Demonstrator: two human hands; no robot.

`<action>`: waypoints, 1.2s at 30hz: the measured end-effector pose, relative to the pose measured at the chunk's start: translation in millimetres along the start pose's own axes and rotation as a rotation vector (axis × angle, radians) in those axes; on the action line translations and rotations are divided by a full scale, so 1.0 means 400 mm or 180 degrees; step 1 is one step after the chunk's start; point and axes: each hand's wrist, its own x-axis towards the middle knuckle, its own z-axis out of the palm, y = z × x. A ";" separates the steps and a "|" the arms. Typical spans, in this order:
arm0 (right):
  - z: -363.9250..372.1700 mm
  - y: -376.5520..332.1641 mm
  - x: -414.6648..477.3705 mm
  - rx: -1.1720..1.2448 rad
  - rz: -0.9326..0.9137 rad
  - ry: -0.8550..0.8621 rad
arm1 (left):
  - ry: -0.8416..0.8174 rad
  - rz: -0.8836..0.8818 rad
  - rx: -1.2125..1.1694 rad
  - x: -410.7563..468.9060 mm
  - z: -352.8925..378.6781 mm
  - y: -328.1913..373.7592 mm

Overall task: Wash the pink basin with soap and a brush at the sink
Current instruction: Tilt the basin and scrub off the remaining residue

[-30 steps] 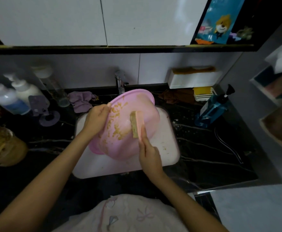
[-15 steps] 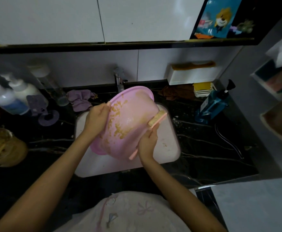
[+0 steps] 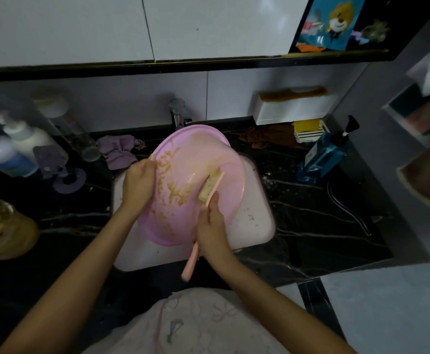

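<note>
Basin point(image 3: 196, 159) tilted over the sink point(image 3: 257, 226) — left hand point(image 3: 138, 183) grips its rim, right hand point(image 3: 212, 226) grips the brush point(image 3: 209, 187) inside. Tap point(image 3: 178, 116) just behind; cloth point(image 3: 118, 152) back-left, pump bottle point(image 3: 323, 157) toward the counter's point(image 3: 311, 213) right edge.

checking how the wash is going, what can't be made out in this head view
Head view:
- Steel tap: spout hidden behind the tilted pink plastic basin; whether water runs cannot be told.
- White sink: drain covered by the basin.
- White pump bottles: labels blurred, near the left edge.
- Pink-handled brush: middle of the handle hidden inside the right hand.
</note>
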 end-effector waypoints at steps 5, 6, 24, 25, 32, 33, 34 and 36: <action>-0.057 0.043 0.131 -0.0168 0.0709 0.0583 | -0.0098 0.0236 0.0002 -0.027 0.016 0.009; -0.039 0.048 0.106 -0.0027 0.0848 0.0422 | -0.0098 0.0330 0.0085 -0.031 0.017 0.008; -0.092 -0.015 0.066 0.0336 0.0622 0.0518 | -0.0376 0.0674 0.0401 -0.038 0.035 0.023; -0.112 -0.018 0.077 0.0022 0.0385 0.0649 | -0.0400 0.0712 0.0402 -0.040 0.039 0.023; -0.166 -0.044 0.055 -0.2959 -0.0767 0.0415 | -0.0624 0.0894 0.0752 -0.060 0.025 0.027; -0.176 -0.052 0.057 -0.3200 -0.0801 0.0350 | -0.0691 0.0923 0.0762 -0.065 0.019 0.024; -0.182 -0.057 0.063 -0.3364 -0.0860 0.0299 | -0.0701 0.0994 0.0744 -0.074 0.008 0.014; -0.196 -0.063 0.082 -0.3375 -0.0928 0.0275 | -0.0478 0.1142 0.0660 -0.099 -0.007 -0.017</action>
